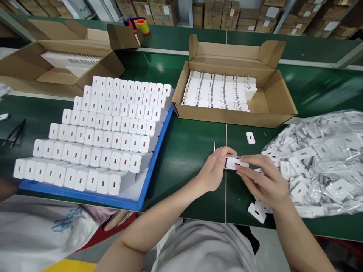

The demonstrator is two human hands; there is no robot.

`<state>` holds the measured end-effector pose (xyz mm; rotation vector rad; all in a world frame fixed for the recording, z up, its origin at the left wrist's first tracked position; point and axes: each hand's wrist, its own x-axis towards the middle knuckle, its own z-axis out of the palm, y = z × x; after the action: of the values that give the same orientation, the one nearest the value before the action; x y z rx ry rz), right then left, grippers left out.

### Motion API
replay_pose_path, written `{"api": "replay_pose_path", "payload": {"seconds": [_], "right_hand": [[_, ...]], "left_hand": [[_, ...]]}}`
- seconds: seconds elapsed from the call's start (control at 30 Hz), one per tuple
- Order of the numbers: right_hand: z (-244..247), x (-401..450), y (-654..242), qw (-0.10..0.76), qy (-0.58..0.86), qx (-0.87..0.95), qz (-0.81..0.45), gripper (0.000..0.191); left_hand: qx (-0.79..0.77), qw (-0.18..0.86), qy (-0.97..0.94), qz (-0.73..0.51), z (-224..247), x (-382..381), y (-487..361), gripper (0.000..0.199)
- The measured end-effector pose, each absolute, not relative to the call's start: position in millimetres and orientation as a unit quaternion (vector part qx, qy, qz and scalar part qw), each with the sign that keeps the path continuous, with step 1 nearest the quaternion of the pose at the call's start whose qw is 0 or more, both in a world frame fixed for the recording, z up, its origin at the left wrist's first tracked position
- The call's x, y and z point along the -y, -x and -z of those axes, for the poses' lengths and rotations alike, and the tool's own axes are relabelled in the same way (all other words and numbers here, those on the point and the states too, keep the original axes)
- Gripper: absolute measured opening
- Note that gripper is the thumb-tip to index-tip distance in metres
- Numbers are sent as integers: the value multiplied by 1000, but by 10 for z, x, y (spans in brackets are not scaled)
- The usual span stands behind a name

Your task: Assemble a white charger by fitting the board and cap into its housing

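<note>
My left hand (213, 169) is closed around a white charger body, mostly hidden by its fingers, with a thin metal prong standing up beside the knuckles. At its open end lies a white face plate (235, 163) with a small dark slot. The fingertips of my right hand (262, 177) pinch that plate's right edge. One loose face plate (250, 138) rests on the green table above my hands, and a few more (256, 213) lie below my right hand. On the right, a clear plastic bag (314, 162) holds many similar plates.
A blue tray (141, 194) with rows of white chargers (98, 138) stands at left. Behind are an open carton (221, 115) of pronged chargers and another carton (113, 68). Tape rolls (141, 26) sit at the back. A person (42, 234) is at lower left.
</note>
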<state>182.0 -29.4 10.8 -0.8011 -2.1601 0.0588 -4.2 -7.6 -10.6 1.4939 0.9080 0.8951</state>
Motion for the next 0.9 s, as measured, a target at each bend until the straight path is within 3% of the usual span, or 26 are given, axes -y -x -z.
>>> {"api": "replay_pose_path", "payload": {"seconds": [0.2, 0.33, 0.47, 0.67, 0.9], "right_hand": [[-19, 270, -1771, 411, 313, 856, -19, 41], [-48, 297, -1742, 418, 318, 850, -50, 43], [-67, 324, -1728, 468, 398, 770, -172, 40], [-27, 278, -1756, 470, 465, 632, -405, 29], [-59, 263, -1755, 451, 445, 623, -459, 29]], "left_hand": [[-372, 556, -644, -371, 94, 82, 42, 74], [-361, 556, -650, -372, 75, 76, 54, 59], [-357, 546, -656, -379, 44, 68, 62, 41], [-352, 509, -675, -401, 42, 69, 59, 43], [-329, 540, -659, -407, 54, 70, 69, 44]]}}
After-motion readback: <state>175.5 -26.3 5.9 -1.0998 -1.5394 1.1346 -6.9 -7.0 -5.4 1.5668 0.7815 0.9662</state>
